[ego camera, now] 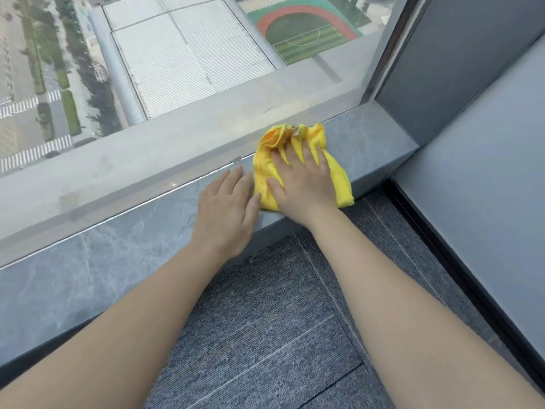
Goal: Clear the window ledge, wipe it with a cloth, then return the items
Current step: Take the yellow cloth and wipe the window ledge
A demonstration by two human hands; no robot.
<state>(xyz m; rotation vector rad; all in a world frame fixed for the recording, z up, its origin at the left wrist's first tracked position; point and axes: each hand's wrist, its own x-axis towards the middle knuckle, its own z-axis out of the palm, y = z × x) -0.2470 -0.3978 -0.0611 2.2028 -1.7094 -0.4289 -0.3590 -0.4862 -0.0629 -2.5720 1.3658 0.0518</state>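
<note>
Cloth [336,175] flat under splayed R hand [303,184] on ledge [118,246]; L hand [227,208] open beside.

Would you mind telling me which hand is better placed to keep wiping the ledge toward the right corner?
The right hand. It lies flat on the yellow cloth, pressing it onto the grey ledge. The left hand rests bare on the ledge beside the cloth, farther from that corner.

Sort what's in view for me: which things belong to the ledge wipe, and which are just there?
Part of the job:
yellow cloth, bunched
right hand flat on the cloth
left hand flat on the bare stone
window ledge

Just there:
grey carpet
window glass
grey side panel
</note>
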